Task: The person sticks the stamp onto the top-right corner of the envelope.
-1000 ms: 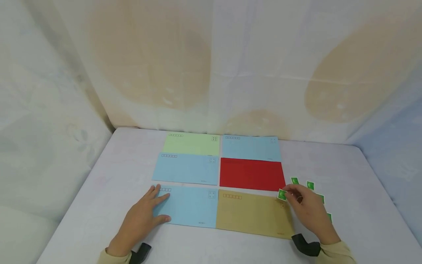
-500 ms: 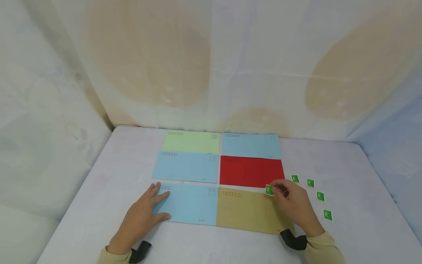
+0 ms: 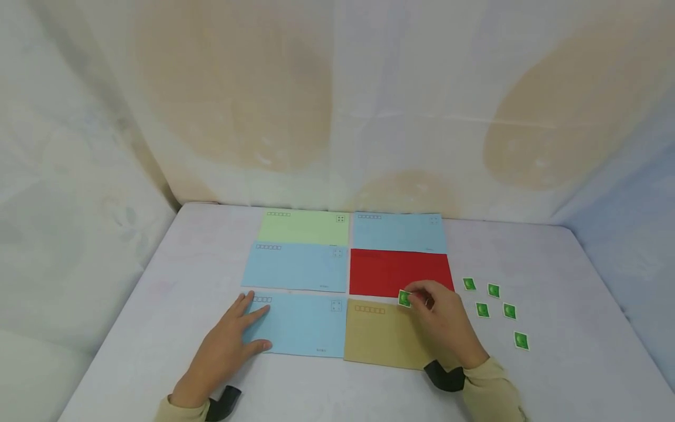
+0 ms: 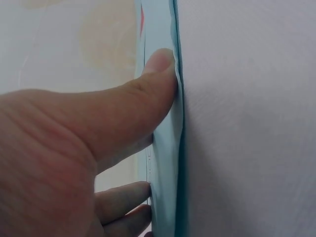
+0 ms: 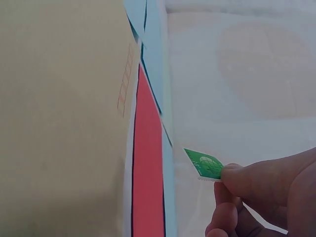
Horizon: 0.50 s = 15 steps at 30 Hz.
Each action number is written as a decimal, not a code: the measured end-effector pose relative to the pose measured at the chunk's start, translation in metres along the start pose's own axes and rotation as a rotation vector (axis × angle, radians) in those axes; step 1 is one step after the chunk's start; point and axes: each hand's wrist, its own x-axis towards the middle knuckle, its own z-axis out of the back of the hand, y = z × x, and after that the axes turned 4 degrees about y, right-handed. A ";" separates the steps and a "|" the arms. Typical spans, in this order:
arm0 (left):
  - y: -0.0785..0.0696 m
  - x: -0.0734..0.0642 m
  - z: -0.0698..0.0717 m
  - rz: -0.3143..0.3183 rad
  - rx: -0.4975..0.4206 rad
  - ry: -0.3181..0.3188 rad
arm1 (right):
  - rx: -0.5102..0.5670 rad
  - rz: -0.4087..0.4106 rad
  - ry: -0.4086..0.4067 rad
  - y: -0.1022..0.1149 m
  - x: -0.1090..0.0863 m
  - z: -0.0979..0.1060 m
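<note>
One stamp (image 3: 404, 298) is pinched in the right grip (image 3: 445, 319), the left grip (image 3: 224, 340) splayed on a blue envelope (image 3: 306, 328).

passable: above flat envelopes (image 3: 295, 269) | obstacles: left fingers (image 3: 258, 317), rear curtain (image 3: 411, 94)

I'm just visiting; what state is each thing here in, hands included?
Left hand: spread, resting on the near-left blue envelope
Right hand: pinching a green stamp
Pinched stamp: held up off the table
Five other stamps: loose on the table
Six envelopes: laid out, no stamp visibly stuck on
</note>
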 end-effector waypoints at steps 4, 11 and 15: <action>0.000 0.000 -0.001 0.005 0.003 0.004 | 0.039 -0.004 0.014 0.004 0.003 -0.007; 0.000 -0.002 -0.001 -0.034 0.025 -0.034 | 0.083 0.003 0.026 0.011 0.009 -0.019; 0.001 -0.001 -0.002 -0.031 0.019 -0.030 | 0.106 0.016 0.043 0.015 0.012 -0.026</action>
